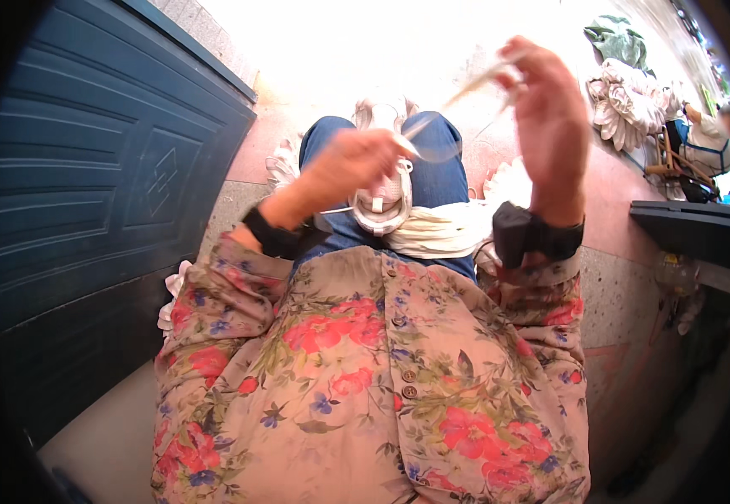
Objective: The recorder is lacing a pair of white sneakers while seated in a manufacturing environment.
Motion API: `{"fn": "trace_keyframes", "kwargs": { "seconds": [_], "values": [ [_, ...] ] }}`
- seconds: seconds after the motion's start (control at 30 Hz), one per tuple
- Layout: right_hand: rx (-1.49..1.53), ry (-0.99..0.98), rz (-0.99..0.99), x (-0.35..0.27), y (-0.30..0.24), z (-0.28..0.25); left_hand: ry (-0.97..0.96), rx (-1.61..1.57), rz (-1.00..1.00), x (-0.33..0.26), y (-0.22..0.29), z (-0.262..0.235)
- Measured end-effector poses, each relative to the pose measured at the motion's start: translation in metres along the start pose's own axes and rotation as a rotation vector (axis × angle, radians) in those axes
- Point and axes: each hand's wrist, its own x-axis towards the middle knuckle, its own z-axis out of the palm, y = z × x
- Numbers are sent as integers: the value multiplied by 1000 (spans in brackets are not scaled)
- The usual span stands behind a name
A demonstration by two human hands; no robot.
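A pale pink-and-white sneaker [379,210] rests between my thighs, on my blue jeans [439,151]. My left hand [355,161] is closed just above it, its fingers pinched on a white shoelace [432,153]. To the right and higher, my right hand [548,105] is raised with its fingertips closed on pale lace strands, which trail down toward the left hand. Both hands and the strands are smeared by motion. A bundle of cream-white laces [441,229] lies over my right thigh. The shoe's eyelets are hard to make out.
At the left stands a dark blue panelled door [88,160]. White shoes [621,101] are heaped at the upper right beside a green cloth [615,40]. A person [708,143] sits at the far right, near a dark ledge [688,227]. A clear plastic bottle [677,275] is below it.
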Motion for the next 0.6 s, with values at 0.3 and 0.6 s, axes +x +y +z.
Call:
{"fn": "trace_keyframes", "kwargs": {
  "seconds": [0.3,0.6],
  "values": [
    [-594,166,400,-63,77,-72,776,-560,-97,-36,-37,-139],
    [-1299,-282,96,-117,122,-24,314,121,-451,-28,-77,-24]
  ]
}}
